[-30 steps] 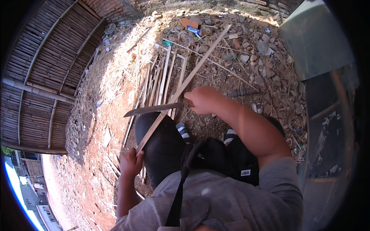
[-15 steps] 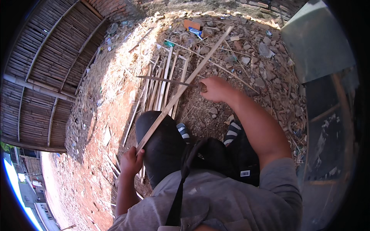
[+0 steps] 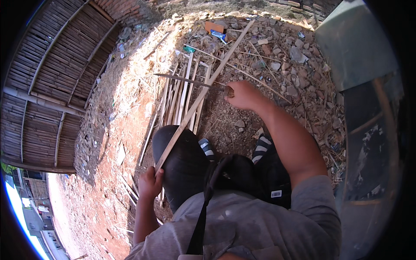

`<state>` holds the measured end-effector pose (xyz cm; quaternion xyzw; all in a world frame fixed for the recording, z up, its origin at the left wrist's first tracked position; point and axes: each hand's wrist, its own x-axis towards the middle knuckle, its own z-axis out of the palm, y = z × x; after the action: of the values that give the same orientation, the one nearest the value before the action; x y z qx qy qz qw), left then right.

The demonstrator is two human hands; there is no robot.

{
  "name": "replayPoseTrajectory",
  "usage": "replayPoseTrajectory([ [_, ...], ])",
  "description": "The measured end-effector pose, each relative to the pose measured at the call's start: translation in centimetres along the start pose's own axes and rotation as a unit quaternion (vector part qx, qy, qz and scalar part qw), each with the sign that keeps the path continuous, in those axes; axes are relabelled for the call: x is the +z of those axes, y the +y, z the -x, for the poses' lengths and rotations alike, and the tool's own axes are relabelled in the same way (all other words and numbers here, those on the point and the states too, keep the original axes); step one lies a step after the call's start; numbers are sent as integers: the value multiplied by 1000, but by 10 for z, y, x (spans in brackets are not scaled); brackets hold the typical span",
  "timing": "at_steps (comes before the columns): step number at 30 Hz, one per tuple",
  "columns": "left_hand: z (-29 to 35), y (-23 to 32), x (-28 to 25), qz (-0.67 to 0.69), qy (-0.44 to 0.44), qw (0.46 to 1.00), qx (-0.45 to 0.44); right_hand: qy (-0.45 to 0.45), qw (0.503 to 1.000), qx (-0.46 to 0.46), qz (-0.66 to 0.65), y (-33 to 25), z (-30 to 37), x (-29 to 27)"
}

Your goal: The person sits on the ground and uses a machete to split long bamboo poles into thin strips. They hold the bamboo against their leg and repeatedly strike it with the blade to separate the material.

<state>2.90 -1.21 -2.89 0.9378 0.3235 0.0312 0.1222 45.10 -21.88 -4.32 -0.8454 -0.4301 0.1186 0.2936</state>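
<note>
My left hand (image 3: 151,183) is closed around the near end of a long, pale bamboo strip (image 3: 229,55). The strip slants over my left knee (image 3: 173,145) and away to the far right, its far end raised toward the rubble. In my right hand (image 3: 245,95) is the handle of a machete (image 3: 180,79), a long dark blade tapering to a point at the left. The blade lies across the strip, about midway along it, and appears to touch it. My fingers partly hide the handle.
Beyond my left knee several cut strips (image 3: 185,89) lie in a loose bundle on the ground. Stones and rubble (image 3: 292,82) spread to the right. A slatted bamboo panel (image 3: 56,52) stands at the left, a grey sheet panel (image 3: 357,47) at the right, and a brick wall (image 3: 130,15) behind.
The strip's far end has shifted slightly up and left. The machete has moved a little farther away along the strip, its blade now tilting down toward the handle. Both hands keep their hold.
</note>
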Motion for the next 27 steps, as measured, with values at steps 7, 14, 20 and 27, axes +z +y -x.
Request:
replayPoseTrajectory([
  [7, 0, 6, -7, 14, -4, 1000, -8, -53, 998, -14, -2, -15, 4, -1],
  [14, 1, 1, -3, 3, 7, 1000, 0, -112, 989, -87, 42, -58, 17, 22],
  [20, 0, 4, -4, 3, -8, 1000, -5, -74, 996, -52, 24, -25, 5, 14],
  [27, -1, 4, -5, 4, 1, 1000, 2, 6, 1000, -13, -15, 4, 1, 10],
])
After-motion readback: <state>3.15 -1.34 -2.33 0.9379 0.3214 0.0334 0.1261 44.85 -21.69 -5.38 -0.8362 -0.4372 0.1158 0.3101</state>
